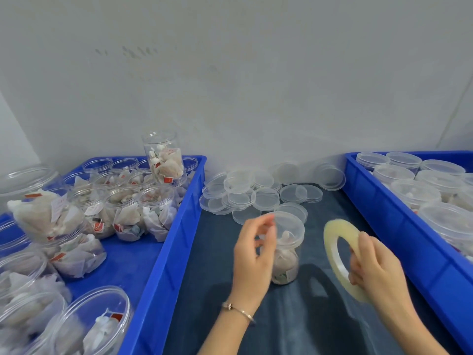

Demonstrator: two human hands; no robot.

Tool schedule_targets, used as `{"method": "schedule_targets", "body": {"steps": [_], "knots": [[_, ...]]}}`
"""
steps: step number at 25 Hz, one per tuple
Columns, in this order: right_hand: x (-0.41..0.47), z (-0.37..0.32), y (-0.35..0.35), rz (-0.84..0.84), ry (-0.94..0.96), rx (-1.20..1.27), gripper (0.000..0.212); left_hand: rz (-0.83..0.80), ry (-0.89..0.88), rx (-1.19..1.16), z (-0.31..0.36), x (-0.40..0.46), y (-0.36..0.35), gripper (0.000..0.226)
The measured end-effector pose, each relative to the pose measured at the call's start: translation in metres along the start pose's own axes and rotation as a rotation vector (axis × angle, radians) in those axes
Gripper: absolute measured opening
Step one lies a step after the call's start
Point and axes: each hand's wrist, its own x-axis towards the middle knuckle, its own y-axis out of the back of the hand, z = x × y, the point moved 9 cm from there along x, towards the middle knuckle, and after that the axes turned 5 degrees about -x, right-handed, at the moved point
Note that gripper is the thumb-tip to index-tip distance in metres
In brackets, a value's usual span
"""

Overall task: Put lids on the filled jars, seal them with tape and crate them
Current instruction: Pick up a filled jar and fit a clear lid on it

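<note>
The right hand (pixel 376 267) is gripping the tape roll (pixel 340 257) beside the lidded jar (pixel 285 249), ready for sealing. The left hand (pixel 252 254) is pinching at the lid's (pixel 288 224) edge, probably holding the tape end there; the blur leaves that uncertain.

Light: bright, even and cool, falling from above me.
Shadows: soft dark shapes on the table (pixel 320 316) between my wrists.
Blur: my left hand (pixel 253 254) is smeared at the fingertips.
Glare: pale sheen on the tape roll (pixel 335 254) my right hand (pixel 378 270) grips.
Edges: crates bend outward beyond both hands.

lidded filled jar (pixel 285 252) upright beside tape roll (pixel 337 254)
</note>
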Motion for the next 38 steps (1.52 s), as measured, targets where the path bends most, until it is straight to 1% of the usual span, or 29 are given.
{"method": "schedule_targets", "body": {"steps": [2,4,5,7,9,11,14,16,17,19,23,25,28,31,33,35,36,38], "knots": [[-0.014,-0.035,-0.006,-0.005,0.192,-0.054,0.030,-0.164,-0.115,0.119,0.031,0.005,-0.025,0.024],[-0.030,-0.058,-0.015,-0.044,0.340,-0.090,0.029,-0.290,-0.133,0.131,0.046,0.001,-0.040,0.037],[-0.037,-0.063,-0.018,-0.056,0.387,-0.121,0.030,-0.322,-0.135,0.133,0.050,-0.004,-0.042,0.040],[-0.047,-0.072,-0.018,-0.020,0.479,-0.257,0.026,-0.294,-0.155,0.139,0.051,-0.012,-0.036,0.040],[-0.054,-0.076,-0.018,0.016,0.540,-0.348,0.027,-0.206,-0.145,0.095,0.048,-0.017,-0.025,0.037],[-0.059,-0.080,-0.019,0.023,0.579,-0.366,0.035,-0.139,-0.041,-0.039,0.037,-0.016,-0.017,0.028],[-0.064,-0.082,-0.018,0.021,0.630,-0.382,0.041,-0.119,0.128,-0.236,0.022,-0.015,-0.015,0.019],[-0.066,-0.083,-0.015,0.042,0.681,-0.419,0.035,-0.104,0.215,-0.276,0.015,-0.016,-0.015,0.015],[-0.069,-0.083,-0.013,0.063,0.716,-0.432,0.028,-0.092,0.259,-0.289,0.012,-0.017,-0.015,0.013],[-0.073,-0.084,-0.010,0.097,0.776,-0.448,0.019,-0.095,0.306,-0.303,0.009,-0.018,-0.016,0.012],[-0.076,-0.082,-0.008,0.105,0.832,-0.497,0.020,-0.233,0.258,-0.169,0.016,-0.019,-0.025,0.012],[-0.075,-0.080,-0.008,0.099,0.832,-0.536,0.021,-0.275,0.249,-0.149,0.019,-0.021,-0.027,0.013],[-0.071,-0.074,-0.007,0.112,0.775,-0.554,0.029,-0.294,0.210,-0.135,0.022,-0.025,-0.027,0.013],[-0.071,-0.074,-0.008,0.097,0.761,-0.541,0.034,-0.284,0.200,-0.226,0.025,-0.028,-0.026,0.009],[-0.072,-0.076,-0.008,0.084,0.766,-0.533,0.028,-0.290,0.229,-0.309,0.023,-0.028,-0.025,0.020],[-0.074,-0.079,-0.008,0.088,0.789,-0.533,0.020,-0.311,0.242,-0.303,0.023,-0.027,-0.025,0.034],[-0.075,-0.079,-0.009,0.087,0.800,-0.527,0.020,-0.314,0.239,-0.270,0.023,-0.027,-0.024,0.036],[-0.076,-0.079,-0.009,0.082,0.807,-0.533,0.020,-0.284,0.224,-0.193,0.023,-0.025,-0.020,0.027]]}}
